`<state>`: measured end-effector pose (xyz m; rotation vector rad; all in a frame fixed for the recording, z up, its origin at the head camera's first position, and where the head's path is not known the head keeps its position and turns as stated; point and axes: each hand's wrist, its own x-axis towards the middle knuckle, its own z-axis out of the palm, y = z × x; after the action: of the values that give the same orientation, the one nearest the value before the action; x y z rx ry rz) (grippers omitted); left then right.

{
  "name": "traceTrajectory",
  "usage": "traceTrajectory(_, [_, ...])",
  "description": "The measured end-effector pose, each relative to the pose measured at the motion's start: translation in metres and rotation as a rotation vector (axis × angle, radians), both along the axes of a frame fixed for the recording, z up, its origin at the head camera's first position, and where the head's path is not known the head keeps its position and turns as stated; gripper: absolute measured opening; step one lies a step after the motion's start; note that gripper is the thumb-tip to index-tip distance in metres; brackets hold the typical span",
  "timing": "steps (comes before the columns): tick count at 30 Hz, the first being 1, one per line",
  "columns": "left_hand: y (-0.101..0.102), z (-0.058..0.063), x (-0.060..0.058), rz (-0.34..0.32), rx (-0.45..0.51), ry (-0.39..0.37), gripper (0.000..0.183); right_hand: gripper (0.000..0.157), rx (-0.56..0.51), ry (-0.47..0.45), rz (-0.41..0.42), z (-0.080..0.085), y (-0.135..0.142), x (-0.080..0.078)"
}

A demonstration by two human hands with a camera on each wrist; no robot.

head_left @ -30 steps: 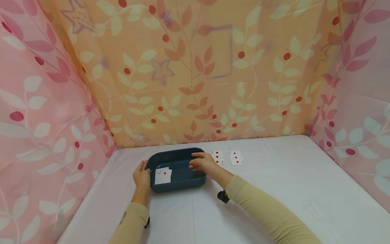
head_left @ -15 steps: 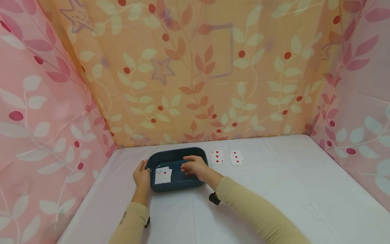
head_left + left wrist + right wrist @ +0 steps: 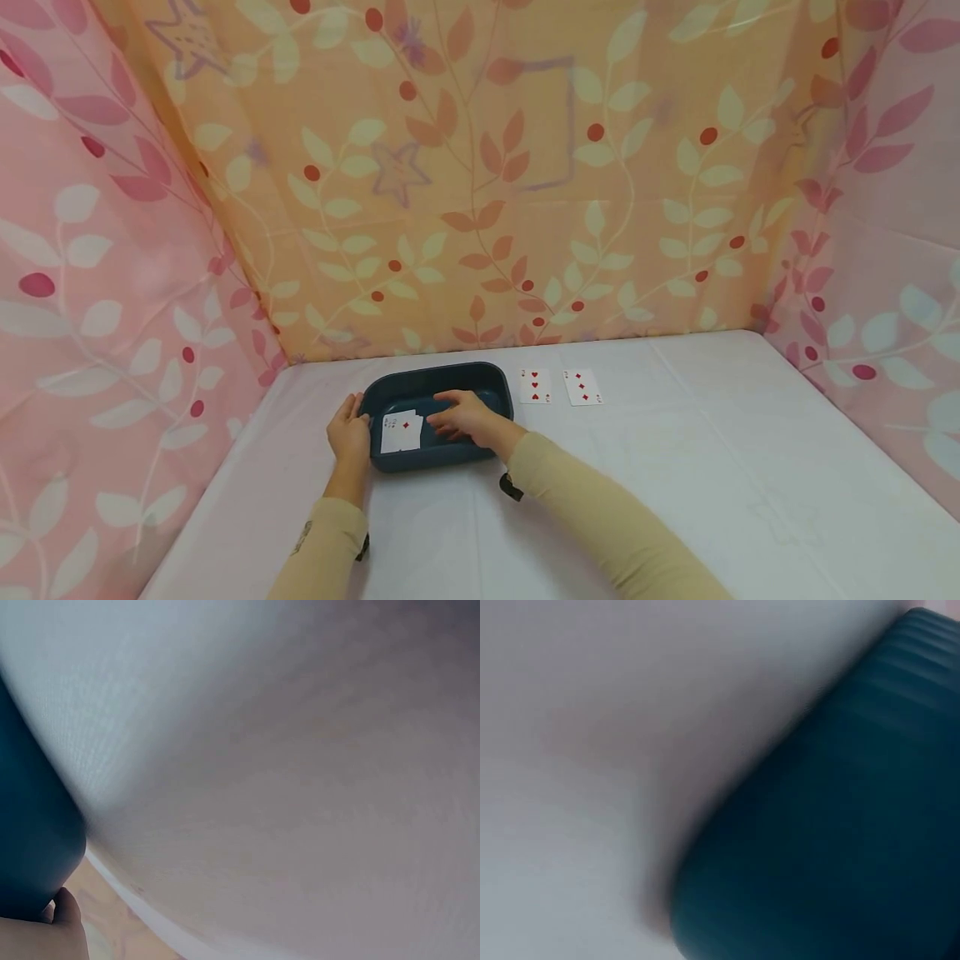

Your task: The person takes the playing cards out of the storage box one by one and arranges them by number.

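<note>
A dark teal plastic tray (image 3: 441,458) stands on the white-covered table in the head view. My left hand (image 3: 348,433) grips its left end, thumb at the rim and fingers along the outside; part of that hand (image 3: 45,937) shows by the tray wall (image 3: 34,810) in the left wrist view. Overlapping playing cards (image 3: 405,435) lie face up in the tray's left part, a red diamond showing. Over the tray's middle hovers my right hand (image 3: 468,417), fingers loosely spread, just right of those cards. Only the tray's outer side (image 3: 817,825) fills the right wrist view.
Right of the tray lie two face-up cards, a three of hearts (image 3: 536,387) and a three of diamonds (image 3: 582,387). A patterned orange curtain (image 3: 480,175) closes off the back. Pink curtains (image 3: 127,333) hang at both sides of the white table (image 3: 675,433).
My right hand has moved left from the tray's right rim to over its middle, uncovering the three of hearts. My left hand, the tray and the cards stay put.
</note>
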<state>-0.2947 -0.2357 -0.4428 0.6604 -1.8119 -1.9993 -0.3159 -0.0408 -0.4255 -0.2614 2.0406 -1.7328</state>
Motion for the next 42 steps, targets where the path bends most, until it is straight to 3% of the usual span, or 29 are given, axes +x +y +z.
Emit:
traceTrajectory(5, [0.000,0.001,0.001,0.002,-0.003,0.003,0.056,0.064,0.156,0.005,0.133,0.000,-0.006,0.000])
traceTrajectory(11, [0.000,0.002,0.000,0.003,0.004,0.005,0.056,0.070,0.231,0.059,0.216,-0.005,-0.015,-0.004])
traceTrajectory(14, [0.000,0.002,0.000,0.005,0.007,0.018,0.056,0.072,0.319,0.133,0.244,-0.008,-0.022,-0.009])
traceTrajectory(20, [0.001,0.001,0.001,-0.013,-0.005,0.023,0.056,0.072,0.605,0.388,0.305,-0.019,-0.036,-0.018])
traceTrajectory(26, [0.001,-0.001,0.001,-0.005,-0.013,0.022,0.056,0.072,0.747,0.437,0.271,-0.020,-0.047,-0.019])
traceTrajectory(32, [0.001,-0.002,0.000,0.009,-0.024,0.004,0.055,0.067,0.811,0.469,0.251,-0.014,-0.047,-0.013])
traceTrajectory(42, [0.003,0.002,0.000,0.024,-0.028,-0.005,0.054,0.061,0.734,0.449,0.209,-0.016,-0.046,-0.015])
